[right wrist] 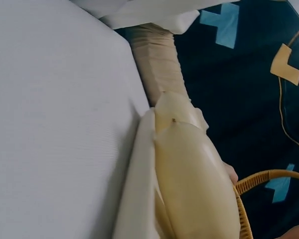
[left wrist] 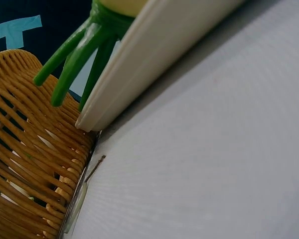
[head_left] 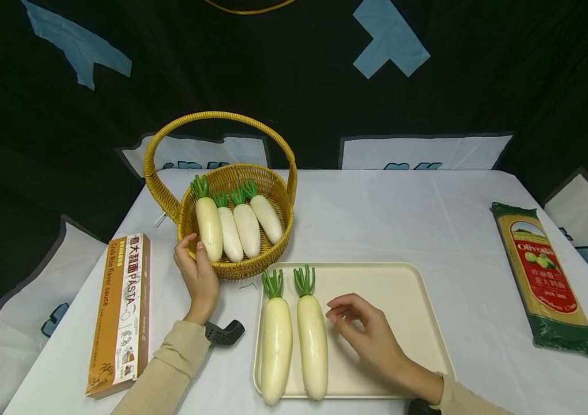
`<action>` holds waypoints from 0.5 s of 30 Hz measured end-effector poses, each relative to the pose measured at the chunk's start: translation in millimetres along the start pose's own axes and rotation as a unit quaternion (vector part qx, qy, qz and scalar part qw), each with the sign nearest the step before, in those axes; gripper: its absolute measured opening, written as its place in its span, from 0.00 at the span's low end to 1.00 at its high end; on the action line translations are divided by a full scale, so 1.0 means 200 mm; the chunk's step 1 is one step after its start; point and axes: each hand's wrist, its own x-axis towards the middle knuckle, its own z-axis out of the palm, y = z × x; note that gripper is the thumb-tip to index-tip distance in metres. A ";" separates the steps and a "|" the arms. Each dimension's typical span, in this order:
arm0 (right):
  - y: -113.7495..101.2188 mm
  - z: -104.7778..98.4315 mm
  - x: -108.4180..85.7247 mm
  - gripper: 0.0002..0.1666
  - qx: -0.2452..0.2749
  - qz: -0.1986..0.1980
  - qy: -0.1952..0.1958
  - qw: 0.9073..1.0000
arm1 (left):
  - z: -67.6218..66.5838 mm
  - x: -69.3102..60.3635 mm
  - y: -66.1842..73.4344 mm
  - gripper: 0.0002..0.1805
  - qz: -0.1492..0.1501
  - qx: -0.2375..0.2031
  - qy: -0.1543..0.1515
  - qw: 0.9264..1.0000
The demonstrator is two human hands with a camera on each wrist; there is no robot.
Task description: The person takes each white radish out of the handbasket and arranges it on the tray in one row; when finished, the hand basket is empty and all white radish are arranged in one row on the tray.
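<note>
My left hand (head_left: pixel 200 282) holds the near left rim of a wicker basket (head_left: pixel 244 270) with a tall arched handle. Inside lie several white radishes (head_left: pixel 247 230) with green tops. On a cream tray (head_left: pixel 377 323), two larger white radishes lie side by side, a left one (head_left: pixel 276 351) and a right one (head_left: pixel 312 349), tops toward the basket. Just beside the right radish, my right hand (head_left: pixel 366 331) hovers over the tray with loosely bent fingers and nothing in them. The left wrist view shows the basket's woven side (left wrist: pixel 30 164) and green stalks (left wrist: pixel 84 50) over the tray's edge.
At the left lies an orange and white pasta box (head_left: pixel 120 311). A green and gold pasta packet (head_left: pixel 545 279) lies at the far right. All stand on a white-covered table (head_left: pixel 377 219), with a dark curtain (head_left: pixel 294 63) behind it.
</note>
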 end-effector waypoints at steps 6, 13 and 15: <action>0.01 -0.05 0.06 0.11 0.070 -0.010 -0.016 0.997 | 0.00 0.00 0.01 0.18 0.000 -0.001 0.000 1.000; 0.03 -0.09 0.21 0.18 0.162 0.105 -0.061 0.979 | 0.00 0.00 0.01 0.18 -0.001 -0.004 -0.001 1.000; 0.05 -0.08 0.29 0.23 0.214 0.158 -0.092 0.960 | 0.00 0.00 0.00 0.18 0.000 -0.006 0.000 1.000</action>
